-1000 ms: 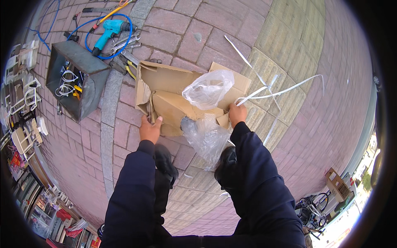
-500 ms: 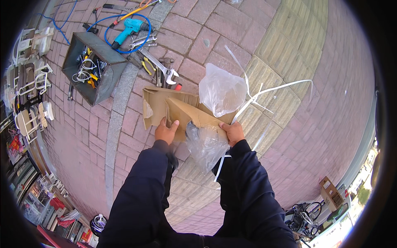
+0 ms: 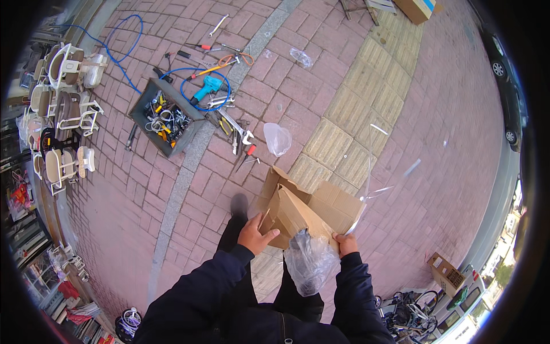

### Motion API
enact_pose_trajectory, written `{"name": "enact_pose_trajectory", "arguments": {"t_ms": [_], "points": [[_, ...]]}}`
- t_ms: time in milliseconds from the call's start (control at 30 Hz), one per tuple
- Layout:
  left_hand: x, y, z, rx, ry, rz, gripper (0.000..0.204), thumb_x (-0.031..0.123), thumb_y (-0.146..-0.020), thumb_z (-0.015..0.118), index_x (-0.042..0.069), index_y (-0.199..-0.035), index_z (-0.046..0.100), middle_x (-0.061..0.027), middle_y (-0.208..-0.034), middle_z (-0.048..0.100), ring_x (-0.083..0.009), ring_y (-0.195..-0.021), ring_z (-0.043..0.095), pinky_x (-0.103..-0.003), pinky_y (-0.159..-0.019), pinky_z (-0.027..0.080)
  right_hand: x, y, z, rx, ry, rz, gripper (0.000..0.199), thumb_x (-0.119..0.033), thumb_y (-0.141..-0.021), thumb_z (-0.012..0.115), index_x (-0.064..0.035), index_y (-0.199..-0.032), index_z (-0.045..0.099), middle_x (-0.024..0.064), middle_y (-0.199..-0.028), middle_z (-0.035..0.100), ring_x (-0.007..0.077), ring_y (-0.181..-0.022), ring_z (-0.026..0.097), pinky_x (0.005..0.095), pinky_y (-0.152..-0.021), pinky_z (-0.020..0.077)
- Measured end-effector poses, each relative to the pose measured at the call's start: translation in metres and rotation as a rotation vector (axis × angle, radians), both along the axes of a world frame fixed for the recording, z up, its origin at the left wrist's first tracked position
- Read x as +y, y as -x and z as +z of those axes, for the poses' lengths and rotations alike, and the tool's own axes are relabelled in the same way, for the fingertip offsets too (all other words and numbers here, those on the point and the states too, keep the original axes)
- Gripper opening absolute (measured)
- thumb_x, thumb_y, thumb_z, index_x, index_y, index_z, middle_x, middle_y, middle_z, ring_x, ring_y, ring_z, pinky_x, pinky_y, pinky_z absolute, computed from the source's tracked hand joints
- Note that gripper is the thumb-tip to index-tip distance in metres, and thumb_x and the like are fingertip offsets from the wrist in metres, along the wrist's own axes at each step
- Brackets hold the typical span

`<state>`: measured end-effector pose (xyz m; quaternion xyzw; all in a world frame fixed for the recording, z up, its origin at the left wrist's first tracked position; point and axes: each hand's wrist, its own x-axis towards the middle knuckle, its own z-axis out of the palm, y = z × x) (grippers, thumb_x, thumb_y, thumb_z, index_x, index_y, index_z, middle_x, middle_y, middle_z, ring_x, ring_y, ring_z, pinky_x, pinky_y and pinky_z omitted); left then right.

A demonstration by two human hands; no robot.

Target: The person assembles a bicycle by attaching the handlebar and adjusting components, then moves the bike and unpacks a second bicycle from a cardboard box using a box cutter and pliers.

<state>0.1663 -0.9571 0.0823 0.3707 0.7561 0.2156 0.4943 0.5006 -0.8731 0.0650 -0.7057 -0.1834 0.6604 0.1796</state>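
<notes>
Between my hands is an opened brown cardboard box [image 3: 335,205], its flaps bent and standing out. My left hand [image 3: 256,235] is closed on the box's left edge, thumb on the near side. My right hand [image 3: 346,244] grips the right edge, beside a white strap [image 3: 358,219] running along it. A crumpled clear plastic bag [image 3: 309,266] hangs from the near side, between my hands and over my legs. What is inside the box is hidden. Beyond it, a translucent plastic bag [image 3: 277,139] lies on the paving.
Left of the box, a metal toolbox [image 3: 166,117] full of tools stands near a teal power drill [image 3: 207,89], an adjustable wrench [image 3: 235,126] and a red-handled screwdriver [image 3: 247,155]. Chairs [image 3: 71,114] line the left side. Bicycles [image 3: 409,312] stand at lower right, a dark car [image 3: 504,86] at far right.
Both hands have brought the cardboard box nearer to my body. The translucent bag that was against the box now lies apart on the ground. My view has shifted, showing more ground ahead.
</notes>
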Motion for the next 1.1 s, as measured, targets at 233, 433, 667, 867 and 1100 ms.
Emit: {"name": "enact_pose_trajectory", "arguments": {"t_ms": [233, 433, 667, 867, 1100], "points": [[0.04, 0.019, 0.113, -0.136, -0.268, -0.023, 0.068, 0.044, -0.085, 0.072, -0.007, -0.127, 0.055, -0.0263, -0.117, 0.064, -0.0377, -0.109, 0.063, -0.041, -0.094, 0.049, -0.007, -0.096, 0.124, -0.364, -0.14, 0.096, 0.03, -0.012, -0.082, 0.07, 0.0093, -0.103, 0.069, 0.011, -0.094, 0.071, 0.0203, -0.078, 0.066, 0.0332, -0.076, 0.0518], [0.065, 0.076, 0.088, 0.036, 0.119, 0.027, 0.039, 0.032, -0.087, 0.065, 0.003, -0.113, 0.067, -0.0213, -0.103, 0.069, -0.0374, -0.099, 0.066, -0.043, -0.085, 0.052, 0.03, -0.148, 0.155, -0.345, -0.233, -0.058, 0.033, -0.01, -0.087, 0.064, 0.0057, -0.116, 0.062, 0.0085, -0.105, 0.069, 0.0192, -0.088, 0.065, 0.0328, -0.082, 0.051], [0.104, 0.098, -0.018, 0.38, 0.345, 0.074, 0.029, 0.029, -0.087, 0.061, 0.007, -0.103, 0.072, -0.0159, -0.095, 0.072, -0.0343, -0.092, 0.068, -0.041, -0.083, 0.053, 0.145, -0.209, 0.096, -0.173, -0.338, -0.117, 0.024, -0.009, -0.092, 0.061, 0.0051, -0.111, 0.064, 0.0067, -0.097, 0.069, 0.0196, -0.082, 0.066, 0.0323, -0.076, 0.0533], [0.207, 0.048, -0.124, 0.326, 0.352, 0.108, 0.044, 0.029, -0.081, 0.07, 0.004, -0.116, 0.067, -0.0197, -0.112, 0.067, -0.0336, -0.102, 0.066, -0.041, -0.09, 0.052, 0.199, -0.321, 0.034, -0.434, -0.181, 0.404, 0.024, -0.016, -0.094, 0.062, -0.0021, -0.114, 0.065, 0.0063, -0.098, 0.07, 0.0207, -0.081, 0.067, 0.034, -0.073, 0.0547], [0.321, 0.012, -0.295, 0.337, 0.567, -0.68, 0.051, 0.023, -0.083, 0.068, 0.014, -0.133, 0.061, -0.0184, -0.162, 0.012, -0.0362, -0.111, 0.064, -0.044, -0.094, 0.051, 0.162, -0.331, -0.024, -0.395, 0.046, -0.197, 0.028, -0.014, -0.094, 0.062, -0.0031, -0.12, 0.061, 0.0055, -0.101, 0.069, 0.0187, -0.081, 0.066, 0.0326, -0.071, 0.0547]]}}
